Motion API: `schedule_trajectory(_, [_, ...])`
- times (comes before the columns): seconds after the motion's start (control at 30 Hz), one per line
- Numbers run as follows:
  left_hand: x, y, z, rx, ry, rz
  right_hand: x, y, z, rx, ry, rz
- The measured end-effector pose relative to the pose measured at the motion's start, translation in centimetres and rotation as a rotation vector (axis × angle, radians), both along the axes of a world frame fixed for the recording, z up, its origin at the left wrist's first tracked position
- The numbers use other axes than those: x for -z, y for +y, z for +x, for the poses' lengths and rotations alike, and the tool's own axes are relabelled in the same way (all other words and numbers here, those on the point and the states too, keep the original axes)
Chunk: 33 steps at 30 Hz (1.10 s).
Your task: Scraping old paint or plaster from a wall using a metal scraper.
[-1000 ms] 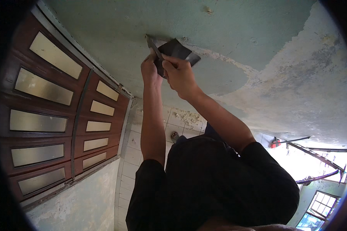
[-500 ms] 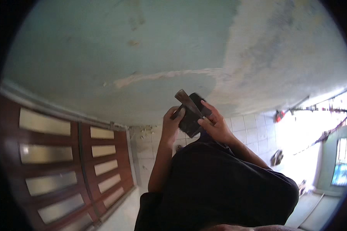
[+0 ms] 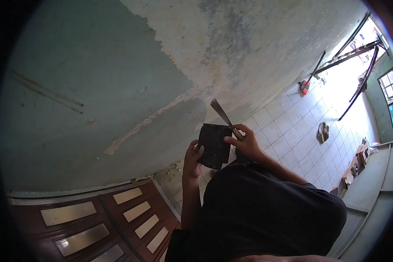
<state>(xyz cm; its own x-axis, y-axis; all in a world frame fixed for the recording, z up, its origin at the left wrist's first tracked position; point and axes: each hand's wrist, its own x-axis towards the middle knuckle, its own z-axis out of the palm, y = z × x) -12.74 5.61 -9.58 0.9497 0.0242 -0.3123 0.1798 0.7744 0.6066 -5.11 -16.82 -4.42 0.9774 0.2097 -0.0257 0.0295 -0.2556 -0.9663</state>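
Sheet [image 3: 215, 146] between hands [image 3: 191, 160], scraper [image 3: 221, 112] at its upper right

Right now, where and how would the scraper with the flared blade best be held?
By the handle of the scraper, likely from the lower right, where the right grip has it. It slants with its flared blade toward the upper left, so this keeps clear of the edge; the dark sheet crowds the handle's left side.

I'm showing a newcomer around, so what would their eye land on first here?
Probably the dark sheet between the left hand and right hand, with a scraper sticking up from the right. Next, the wall, green at left, its paint missing towards the right. The brown door stands out at lower left.
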Motion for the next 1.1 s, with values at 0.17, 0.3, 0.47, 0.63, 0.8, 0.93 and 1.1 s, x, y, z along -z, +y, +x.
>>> schedule_trajectory(0.17, [-1.0,-1.3,1.0,0.106,-0.033,0.13,0.3,-2.0,1.9,-0.128,0.16,0.097])
schedule_trajectory(0.3, [-2.4,-2.0,2.3,0.213,-0.019,0.224,-0.3,-2.9,4.2,-0.138,0.081,0.047])
schedule_trajectory(0.47, [-4.6,-3.8,4.7,0.235,-0.034,0.402,-0.5,-3.7,6.4,-0.193,0.0,0.035])
schedule_trajectory(0.63, [-6.2,-6.1,6.1,0.311,0.14,0.664,0.4,-4.8,7.3,-0.27,-0.075,0.074])
schedule_trajectory(0.8, [-3.6,-6.2,5.4,0.197,0.184,0.744,0.0,-6.0,7.8,-0.4,0.047,0.0])
schedule_trajectory(0.93, [-1.6,-6.6,4.7,0.16,0.156,0.614,0.6,-5.5,6.7,-0.37,-0.106,-0.014])
schedule_trajectory(1.1, [0.5,-7.1,3.7,-0.056,0.157,0.713,1.5,-2.4,3.5,-0.278,0.02,-0.112])
